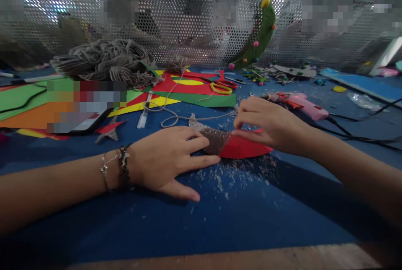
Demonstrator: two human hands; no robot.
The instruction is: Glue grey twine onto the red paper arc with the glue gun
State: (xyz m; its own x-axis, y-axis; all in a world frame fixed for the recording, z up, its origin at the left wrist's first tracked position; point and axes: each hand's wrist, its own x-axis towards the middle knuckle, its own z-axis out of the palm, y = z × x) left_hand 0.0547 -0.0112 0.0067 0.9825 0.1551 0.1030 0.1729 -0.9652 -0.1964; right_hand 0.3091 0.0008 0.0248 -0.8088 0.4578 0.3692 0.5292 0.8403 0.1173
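Left hand (168, 157) rests on the grey-and-red cutout (230, 146).

You have no readable text, label, brand, number or sign anywhere in view.
On the phone (91, 120) at the left of the frame, pixel blocks cover most of the screen, so you cannot make out any wording or digits there. On the slim white-and-clear tube (143, 117), left of centre, you can read no print. On the pink corded tool (309, 107), right of centre, the small dark red patch gives you no legible letters. On the blue flat piece (358, 85) at the right, you can pick out no lettering.
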